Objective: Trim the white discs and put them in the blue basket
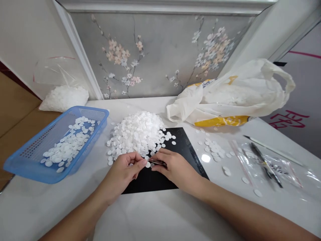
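My left hand (126,169) is closed, pinching a small round white disc (147,165) between thumb and forefinger. My right hand (177,169) is wrapped round a small dark metal tool (158,162), whose tip points at the disc; its exact kind is mostly hidden by the fingers. Both hands are over a black mat (160,182). Just beyond them rises a big heap of white discs (137,132), partly on the mat, with some loose ones at its edge.
On the left stands a blue plastic basket (27,170) with many discs inside. Behind it is a clear bag (65,97) of white pieces. A white and yellow plastic bag (233,97) lies at the back right. Scattered discs (214,149), a pen (265,164) and small clear bags lie on the right.
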`<control>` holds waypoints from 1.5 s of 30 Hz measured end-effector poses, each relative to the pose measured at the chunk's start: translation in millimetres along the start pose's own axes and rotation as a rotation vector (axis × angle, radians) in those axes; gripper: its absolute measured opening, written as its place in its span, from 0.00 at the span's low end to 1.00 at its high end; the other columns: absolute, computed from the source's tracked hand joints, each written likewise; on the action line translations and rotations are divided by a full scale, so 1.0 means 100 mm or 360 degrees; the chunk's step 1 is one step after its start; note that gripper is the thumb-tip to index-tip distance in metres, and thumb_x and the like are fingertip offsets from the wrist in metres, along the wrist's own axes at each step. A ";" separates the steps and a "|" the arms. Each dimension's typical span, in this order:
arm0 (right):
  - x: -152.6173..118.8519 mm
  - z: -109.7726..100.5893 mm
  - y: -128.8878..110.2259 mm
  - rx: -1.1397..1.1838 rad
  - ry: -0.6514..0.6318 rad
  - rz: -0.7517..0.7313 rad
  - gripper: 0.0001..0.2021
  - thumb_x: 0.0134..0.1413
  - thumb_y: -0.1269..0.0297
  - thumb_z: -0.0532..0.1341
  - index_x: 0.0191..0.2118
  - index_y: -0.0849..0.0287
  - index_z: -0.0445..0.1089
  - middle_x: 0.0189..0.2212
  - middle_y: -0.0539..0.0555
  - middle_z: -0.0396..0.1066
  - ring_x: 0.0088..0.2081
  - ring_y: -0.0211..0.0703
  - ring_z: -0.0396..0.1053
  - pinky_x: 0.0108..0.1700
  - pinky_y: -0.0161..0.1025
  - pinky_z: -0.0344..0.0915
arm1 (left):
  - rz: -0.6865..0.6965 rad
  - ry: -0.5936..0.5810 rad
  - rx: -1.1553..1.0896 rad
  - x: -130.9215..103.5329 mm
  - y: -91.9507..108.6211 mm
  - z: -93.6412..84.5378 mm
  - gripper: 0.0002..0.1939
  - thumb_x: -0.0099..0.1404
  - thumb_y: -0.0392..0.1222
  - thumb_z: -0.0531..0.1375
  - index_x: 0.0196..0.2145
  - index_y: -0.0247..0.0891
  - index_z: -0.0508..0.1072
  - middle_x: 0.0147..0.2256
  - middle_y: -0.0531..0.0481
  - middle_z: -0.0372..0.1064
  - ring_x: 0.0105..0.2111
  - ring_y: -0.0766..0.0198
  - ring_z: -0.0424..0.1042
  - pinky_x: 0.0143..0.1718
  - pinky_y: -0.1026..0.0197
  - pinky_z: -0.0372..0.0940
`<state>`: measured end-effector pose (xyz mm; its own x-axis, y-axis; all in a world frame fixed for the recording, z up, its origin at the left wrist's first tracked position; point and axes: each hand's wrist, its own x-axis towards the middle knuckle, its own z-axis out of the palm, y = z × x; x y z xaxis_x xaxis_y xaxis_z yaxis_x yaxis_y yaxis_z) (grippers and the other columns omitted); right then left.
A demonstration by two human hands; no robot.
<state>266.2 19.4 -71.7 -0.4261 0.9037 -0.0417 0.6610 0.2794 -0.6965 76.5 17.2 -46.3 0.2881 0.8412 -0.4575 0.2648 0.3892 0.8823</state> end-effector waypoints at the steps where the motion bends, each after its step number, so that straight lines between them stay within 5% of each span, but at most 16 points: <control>1: 0.00 -0.01 0.00 0.0015 -0.0005 0.0018 0.03 0.53 0.70 0.62 0.36 0.59 0.71 0.33 0.50 0.66 0.32 0.36 0.66 0.34 0.33 0.62 | -0.0012 -0.0011 -0.0013 0.00 0.00 0.00 0.17 0.60 0.53 0.58 0.25 0.36 0.64 0.18 0.57 0.55 0.19 0.73 0.50 0.20 0.68 0.44; 10: -0.01 -0.11 -0.03 0.0379 -0.0026 0.0185 0.04 0.49 0.72 0.61 0.26 0.61 0.66 0.24 0.47 0.61 0.25 0.32 0.57 0.27 0.31 0.53 | -0.0090 -0.0105 -0.0565 -0.01 0.05 0.05 0.03 0.54 0.36 0.53 0.26 0.36 0.59 0.29 0.47 0.70 0.21 0.72 0.59 0.18 0.68 0.43; 16: -0.05 -0.11 -0.03 0.1008 -0.0019 0.0348 0.09 0.51 0.61 0.61 0.30 0.62 0.64 0.21 0.46 0.59 0.23 0.31 0.54 0.26 0.31 0.53 | -0.0177 -0.0098 -0.0527 -0.01 0.00 0.14 0.11 0.60 0.44 0.56 0.36 0.34 0.69 0.29 0.46 0.71 0.21 0.72 0.60 0.18 0.68 0.43; 20: -0.10 -0.12 -0.07 0.0877 0.0013 0.0246 0.06 0.52 0.64 0.61 0.30 0.60 0.64 0.22 0.47 0.59 0.24 0.33 0.54 0.26 0.32 0.53 | -0.0223 -0.0185 -0.0684 -0.04 -0.01 0.17 0.15 0.62 0.51 0.57 0.33 0.34 0.68 0.31 0.45 0.71 0.23 0.72 0.60 0.19 0.69 0.43; 25: -0.13 -0.14 -0.09 0.0746 -0.0007 0.0072 0.02 0.52 0.72 0.58 0.30 0.60 0.67 0.26 0.48 0.63 0.26 0.32 0.55 0.28 0.32 0.54 | -0.0184 -0.0199 -0.0650 -0.03 -0.02 0.16 0.10 0.56 0.42 0.64 0.32 0.33 0.69 0.29 0.49 0.70 0.22 0.74 0.57 0.20 0.70 0.45; 30: -0.12 -0.14 -0.06 0.1078 -0.0051 0.0272 0.05 0.59 0.65 0.54 0.36 0.60 0.64 0.27 0.48 0.65 0.22 0.29 0.53 0.24 0.30 0.53 | -0.0028 -0.0116 -0.0355 -0.03 -0.02 0.15 0.11 0.60 0.45 0.61 0.35 0.37 0.65 0.30 0.51 0.69 0.25 0.73 0.61 0.22 0.69 0.49; 36: -0.12 -0.14 -0.07 0.1207 -0.0200 0.0374 0.11 0.55 0.58 0.61 0.33 0.63 0.67 0.23 0.48 0.64 0.21 0.29 0.52 0.21 0.30 0.51 | 0.0103 -0.0097 -0.0147 -0.03 -0.03 0.16 0.10 0.62 0.45 0.59 0.35 0.38 0.61 0.25 0.55 0.67 0.24 0.72 0.62 0.24 0.68 0.50; 41: -0.13 -0.14 -0.09 0.1337 -0.0204 0.0448 0.15 0.51 0.55 0.63 0.29 0.63 0.68 0.15 0.43 0.51 0.18 0.28 0.48 0.20 0.30 0.45 | 0.0069 -0.0127 -0.0437 -0.03 -0.03 0.17 0.14 0.67 0.50 0.51 0.38 0.36 0.65 0.28 0.49 0.69 0.22 0.71 0.61 0.20 0.68 0.48; 45: -0.13 -0.13 -0.08 0.1449 -0.0141 0.0522 0.14 0.49 0.56 0.65 0.27 0.63 0.65 0.17 0.44 0.54 0.19 0.28 0.47 0.20 0.30 0.44 | -0.0014 -0.0089 -0.0555 -0.02 -0.05 0.16 0.17 0.67 0.52 0.52 0.40 0.34 0.68 0.30 0.47 0.70 0.25 0.71 0.61 0.21 0.68 0.48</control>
<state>274.6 9.4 -56.6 -0.3754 0.8538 -0.3607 0.0404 -0.3737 -0.9267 89.2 7.9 -52.0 0.3399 0.8190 -0.4623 -0.0601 0.5094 0.8584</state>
